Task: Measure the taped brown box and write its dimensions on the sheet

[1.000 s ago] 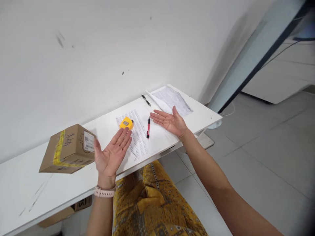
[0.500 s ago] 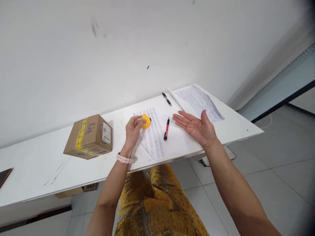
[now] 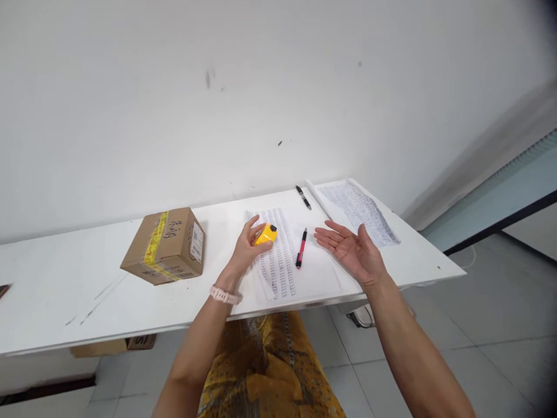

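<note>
Lifted now, tape measure (image 3: 266, 234) in left hand (image 3: 246, 251).

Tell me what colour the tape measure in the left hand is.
Bright yellow tape measure, gripped by the left hand; head view.

Left hand (image 3: 245, 251) curls its fingers in a pinching grip; right hand (image 3: 354, 253) is spread flat, palm up.

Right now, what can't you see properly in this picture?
Head view:
- Print on the paper sheet: too small to read.
- Yellow tape measure: near side hidden by the left hand.
- Dark object: cut off by the left edge.
- Lower box: mostly hidden by the tabletop.
</note>
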{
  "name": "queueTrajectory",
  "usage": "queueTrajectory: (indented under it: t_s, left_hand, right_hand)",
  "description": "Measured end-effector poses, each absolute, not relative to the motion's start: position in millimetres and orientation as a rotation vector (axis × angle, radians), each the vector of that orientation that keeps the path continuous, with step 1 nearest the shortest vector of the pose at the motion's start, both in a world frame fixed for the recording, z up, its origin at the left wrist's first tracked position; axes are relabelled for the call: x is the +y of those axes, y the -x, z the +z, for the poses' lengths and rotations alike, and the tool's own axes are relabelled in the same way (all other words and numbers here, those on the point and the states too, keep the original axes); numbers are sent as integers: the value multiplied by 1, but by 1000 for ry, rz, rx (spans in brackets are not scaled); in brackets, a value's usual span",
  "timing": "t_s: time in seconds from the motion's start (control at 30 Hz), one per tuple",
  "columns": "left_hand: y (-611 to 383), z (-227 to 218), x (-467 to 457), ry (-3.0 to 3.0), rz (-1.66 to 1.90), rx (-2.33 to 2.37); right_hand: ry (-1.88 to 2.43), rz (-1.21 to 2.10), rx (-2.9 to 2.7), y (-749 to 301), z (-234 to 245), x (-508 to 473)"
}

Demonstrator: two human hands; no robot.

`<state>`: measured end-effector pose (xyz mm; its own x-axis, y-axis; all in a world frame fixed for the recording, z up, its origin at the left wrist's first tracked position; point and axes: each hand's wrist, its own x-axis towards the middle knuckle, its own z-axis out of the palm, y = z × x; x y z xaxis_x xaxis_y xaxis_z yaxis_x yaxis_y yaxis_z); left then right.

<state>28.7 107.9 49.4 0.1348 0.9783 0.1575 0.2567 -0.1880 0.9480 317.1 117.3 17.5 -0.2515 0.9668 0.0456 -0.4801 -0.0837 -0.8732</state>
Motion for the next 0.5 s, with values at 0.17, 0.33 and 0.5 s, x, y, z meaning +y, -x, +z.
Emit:
queueTrajectory:
  t_s: [0.17,0.33,0.5]
  left_hand:
    - [-13,72,24,-1390,1228,912]
    - [4,82,-35,-1412,1394,1113]
    - [44,86,-89,-1246,1473,1174]
  right_hand:
    - [866,1548,-1487,-269,59,101]
    - [743,1596,-1948,-177,105,69]
    - [659,1693,-2079,-111,117,55]
